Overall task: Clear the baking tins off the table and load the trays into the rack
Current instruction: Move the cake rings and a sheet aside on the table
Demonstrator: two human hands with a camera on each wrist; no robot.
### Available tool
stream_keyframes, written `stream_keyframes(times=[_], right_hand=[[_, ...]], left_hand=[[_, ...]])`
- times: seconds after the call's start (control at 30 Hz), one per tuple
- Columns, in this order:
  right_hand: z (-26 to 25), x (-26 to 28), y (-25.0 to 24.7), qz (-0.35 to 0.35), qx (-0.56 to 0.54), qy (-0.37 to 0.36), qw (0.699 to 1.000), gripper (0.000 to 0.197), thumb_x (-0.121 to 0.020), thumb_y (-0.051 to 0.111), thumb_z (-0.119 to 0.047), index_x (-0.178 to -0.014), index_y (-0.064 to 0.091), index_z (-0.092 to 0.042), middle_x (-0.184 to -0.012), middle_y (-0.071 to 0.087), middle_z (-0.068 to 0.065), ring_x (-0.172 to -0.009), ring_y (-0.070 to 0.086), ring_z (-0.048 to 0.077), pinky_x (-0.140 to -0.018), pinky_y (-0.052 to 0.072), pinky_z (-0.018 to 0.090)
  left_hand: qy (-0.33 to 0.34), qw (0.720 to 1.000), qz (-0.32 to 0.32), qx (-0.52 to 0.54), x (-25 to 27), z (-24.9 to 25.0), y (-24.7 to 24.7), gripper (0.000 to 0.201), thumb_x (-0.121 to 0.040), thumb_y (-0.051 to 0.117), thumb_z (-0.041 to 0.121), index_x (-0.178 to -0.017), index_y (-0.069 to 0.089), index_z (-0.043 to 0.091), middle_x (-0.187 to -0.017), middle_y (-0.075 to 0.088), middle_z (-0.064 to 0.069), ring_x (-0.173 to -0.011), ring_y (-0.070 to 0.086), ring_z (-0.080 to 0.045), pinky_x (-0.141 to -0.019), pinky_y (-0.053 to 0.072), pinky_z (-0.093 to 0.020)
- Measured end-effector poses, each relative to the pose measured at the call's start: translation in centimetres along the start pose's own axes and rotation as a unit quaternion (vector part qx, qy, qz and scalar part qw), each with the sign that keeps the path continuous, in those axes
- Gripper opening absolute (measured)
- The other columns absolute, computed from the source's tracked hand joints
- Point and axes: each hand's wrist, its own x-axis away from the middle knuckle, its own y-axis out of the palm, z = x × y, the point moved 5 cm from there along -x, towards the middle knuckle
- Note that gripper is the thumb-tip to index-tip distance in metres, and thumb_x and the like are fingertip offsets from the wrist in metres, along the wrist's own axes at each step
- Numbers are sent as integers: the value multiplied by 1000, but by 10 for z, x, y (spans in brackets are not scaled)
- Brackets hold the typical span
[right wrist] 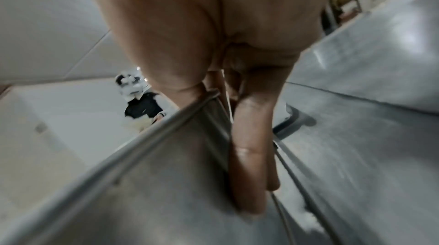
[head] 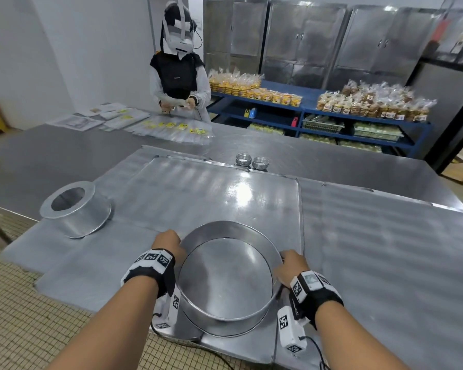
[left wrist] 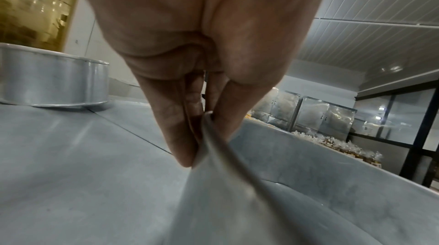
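A large round baking tin [head: 226, 279] is at the table's near edge, tilted toward me, on a flat metal tray [head: 198, 190]. My left hand [head: 169, 241] pinches its left rim; the left wrist view shows the fingers [left wrist: 175, 127] outside the wall and the thumb inside over the rim [left wrist: 213, 136]. My right hand [head: 289, 265] pinches the right rim, with fingers [right wrist: 251, 155] down the outer wall [right wrist: 166, 155]. A second round tin [head: 76, 209] stands upside down at the left [left wrist: 54, 82]. Two small tins [head: 251, 160] sit beyond the tray.
Another person [head: 179, 73] works at the far side of the steel table [head: 385, 222], with flat packets [head: 169, 126] spread before them. Blue shelves [head: 318, 116] hold bagged pastries at the back right. Tiled floor [head: 24, 329] lies at the lower left.
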Motion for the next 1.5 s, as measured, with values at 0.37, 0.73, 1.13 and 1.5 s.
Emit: stream_keyframes(times=[0.37, 0.73, 1.13, 1.5], right_hand=[[18, -13, -46, 46, -186, 31, 981, 34, -73, 62, 0, -100, 77, -15, -80, 69, 5, -80, 65, 23, -58, 47, 20], [81, -78, -114, 150, -425, 111, 886, 37, -55, 58, 3, -79, 75, -19, -76, 72, 8, -66, 71, 37, -50, 57, 55], [145, -169, -180, 191, -553, 142, 799, 41, -74, 56, 11, -98, 69, -20, -81, 70, 5, -71, 71, 37, -55, 59, 54], [152, -291, -230, 194, -583, 104, 782, 37, -76, 55, 12, -74, 63, -24, -81, 71, 12, -77, 71, 40, -66, 60, 55]], left_hand=[[33, 999, 29, 0, -15, 49, -20, 17, -82, 57, 7, -66, 59, 8, -63, 53, -11, -63, 50, -31, -58, 40, -30], [7, 961, -13, 276, -41, 166, 15, 15, -79, 61, 1, -81, 67, -12, -84, 69, -24, -63, 72, -36, -50, 61, -39], [-13, 924, -65, 377, -94, 319, 91, 30, -56, 63, 12, -83, 71, -1, -82, 76, -11, -73, 74, -31, -61, 63, -38], [44, 904, -56, 422, -210, 412, 94, 26, -60, 64, 12, -82, 73, 1, -78, 77, -11, -69, 75, -29, -71, 63, -46]])
